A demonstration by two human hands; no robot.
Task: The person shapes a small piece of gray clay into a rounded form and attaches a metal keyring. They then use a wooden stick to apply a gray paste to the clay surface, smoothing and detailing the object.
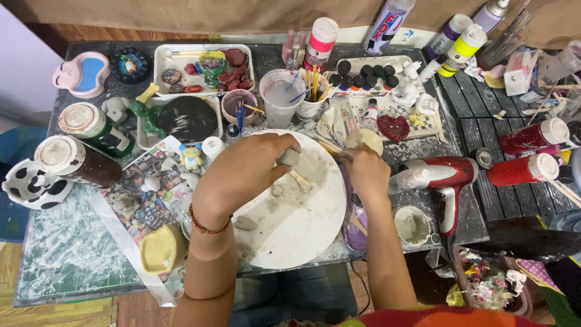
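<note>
I read this as mid-shaping: my left hand [245, 172] is curled shut on a small grey clay lump [288, 157] over the white round board [302, 230]. Right hand [366, 172] pinches a thin stick tool [331, 149] by it. Next, imo: steady lump, tool tip in w/ care.

Two hands, left [242, 172] and right [367, 171], over one white round plate [302, 230], two red bottles [525, 152] lying right of them, one red hot-air gun [439, 175], ten black-capped paint pots [363, 75] beyond.
</note>
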